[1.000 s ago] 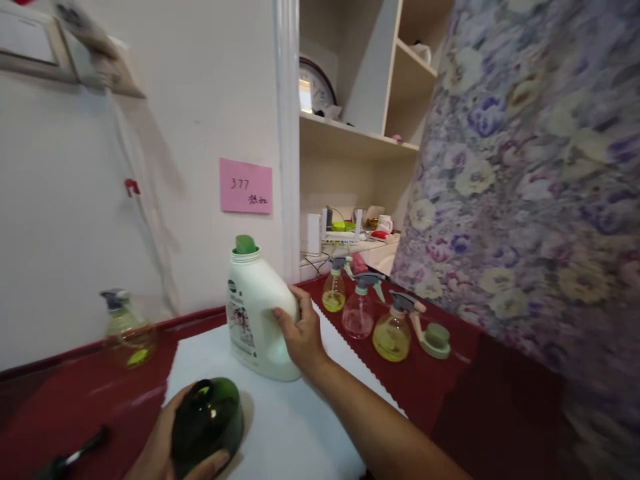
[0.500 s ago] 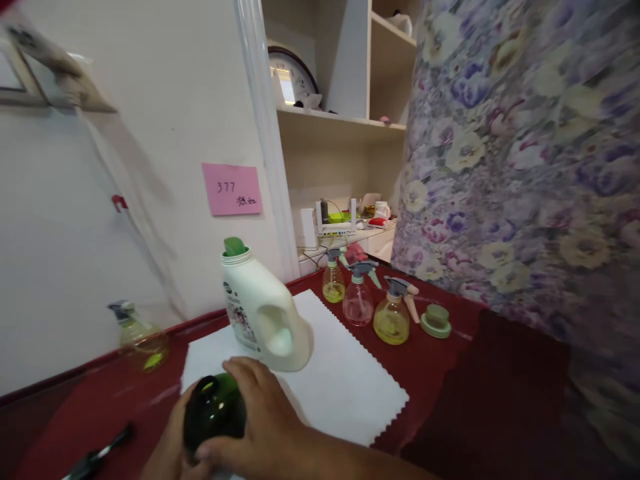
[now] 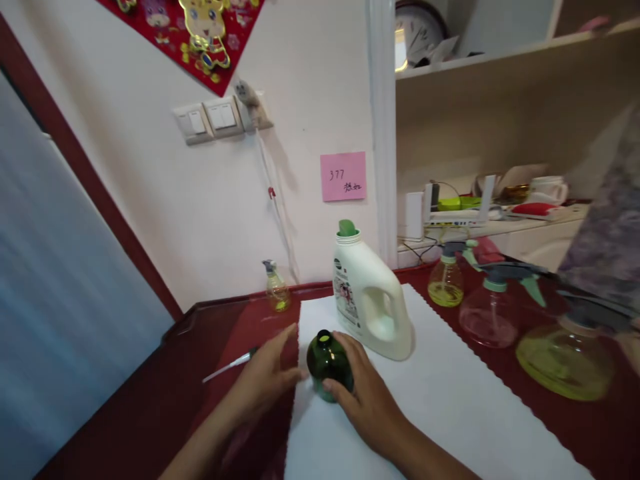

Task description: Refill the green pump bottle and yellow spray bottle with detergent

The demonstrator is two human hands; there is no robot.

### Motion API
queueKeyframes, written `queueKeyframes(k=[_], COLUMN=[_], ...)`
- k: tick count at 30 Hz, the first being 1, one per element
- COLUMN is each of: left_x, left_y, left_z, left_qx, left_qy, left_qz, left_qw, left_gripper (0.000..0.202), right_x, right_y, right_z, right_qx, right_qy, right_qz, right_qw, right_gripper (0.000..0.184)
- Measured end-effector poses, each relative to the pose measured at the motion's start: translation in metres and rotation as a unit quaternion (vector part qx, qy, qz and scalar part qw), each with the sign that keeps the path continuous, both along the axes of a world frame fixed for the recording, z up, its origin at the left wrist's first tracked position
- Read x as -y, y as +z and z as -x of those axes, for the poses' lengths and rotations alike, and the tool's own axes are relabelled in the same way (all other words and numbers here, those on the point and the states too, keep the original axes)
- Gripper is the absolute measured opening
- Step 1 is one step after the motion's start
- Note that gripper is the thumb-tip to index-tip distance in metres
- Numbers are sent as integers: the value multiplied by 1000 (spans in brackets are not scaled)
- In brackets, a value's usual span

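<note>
1. Near the left edge of the white sheet, one dark green bottle stands, clasped by the right hand.
2. The open left hand seems just beside it.
3. Three spray bottles stand beyond the right edge.

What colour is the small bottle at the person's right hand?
The bottle is dark green, and it shows best in the head view.

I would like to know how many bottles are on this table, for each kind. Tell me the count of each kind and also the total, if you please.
Trigger spray bottles: 3
Pump bottle: 1
White plastic jug: 1
Green glass bottle: 1
Total: 6
</note>
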State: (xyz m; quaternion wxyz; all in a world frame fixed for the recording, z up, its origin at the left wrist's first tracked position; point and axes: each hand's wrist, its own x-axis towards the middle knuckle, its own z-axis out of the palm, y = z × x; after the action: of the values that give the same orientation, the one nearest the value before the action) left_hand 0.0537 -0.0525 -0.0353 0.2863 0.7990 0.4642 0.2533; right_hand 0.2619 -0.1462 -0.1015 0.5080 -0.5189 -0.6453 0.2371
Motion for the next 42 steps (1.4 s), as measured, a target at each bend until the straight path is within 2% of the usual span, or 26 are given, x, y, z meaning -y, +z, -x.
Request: queueKeyframes(k=[1, 3, 5, 8, 11, 14, 16, 18, 21, 22, 23, 25, 27, 29, 32, 35, 40, 42], left_x=[-6, -19, -29, -39, -41, -40, -37, -32, -17, -10, -2, 12, 23, 27, 24, 20, 16, 14], left_y=[8, 19, 21, 8, -10, -14, -7, 8, 40, 52, 63, 81, 92, 94, 89, 86, 95, 91], left_z=[11, 34, 53, 68, 67, 60, 54, 47, 27, 17, 5, -19, -42, -59, -72, -75, -77, -77], left_qx=[-49, -98, -133, -175, -189, -173, -142, -95, -8, 35, 134, 294, 383, 419, 439, 448, 459, 450], left_qy=[31, 79, 107, 116, 117, 126, 129, 127, 111, 107, 94, 76, 59, 38, 18, 12, 14, 20], left_qz=[-39, -70, -82, -84, -85, -88, -86, -88, -93, -94, -60, -7, 17, 29, 40, 40, 11, 8], left_qw=[998, 990, 982, 974, 971, 973, 978, 983, 989, 989, 985, 953, 922, 907, 898, 893, 888, 893], left_gripper=[75, 66, 61, 47, 41, 33, 30, 34, 52, 55, 56, 60, 58, 52, 45, 42, 38, 41], right_x=[0, 1, 2, 2, 2, 1, 1, 2, 2, 2, 2, 2, 2, 2, 2, 2, 1, 2], right_y=[0, 1, 1, 2, 1, 3, 5, 8, 9, 9, 9, 8, 8, 9, 11, 13, 16, 17], right_z=[0, 0, 0, 1, 1, 1, 2, 2, 2, 2, 2, 2, 2, 2, 2, 1, 0, 0], right_qx=[7, 15, 16, 18, 26, 32, 33, 31, 30, 30, 29, 27, 25, 26, 31, 40, 45, 44], right_qy=[-4, -8, -11, -10, -7, -5, -6, -7, -11, -12, -12, -12, -13, -13, -14, -12, -8, -7], right_qz=[6, 18, 27, 24, 24, 28, 33, 37, 33, 29, 25, 20, 19, 21, 27, 32, 37, 37], right_qw=[1000, 1000, 999, 999, 999, 999, 999, 999, 999, 999, 999, 999, 999, 999, 999, 999, 998, 998], right_gripper=[66, 67, 67, 67, 67, 67, 69, 70, 70, 70, 70, 70, 70, 71, 71, 71, 71, 71])
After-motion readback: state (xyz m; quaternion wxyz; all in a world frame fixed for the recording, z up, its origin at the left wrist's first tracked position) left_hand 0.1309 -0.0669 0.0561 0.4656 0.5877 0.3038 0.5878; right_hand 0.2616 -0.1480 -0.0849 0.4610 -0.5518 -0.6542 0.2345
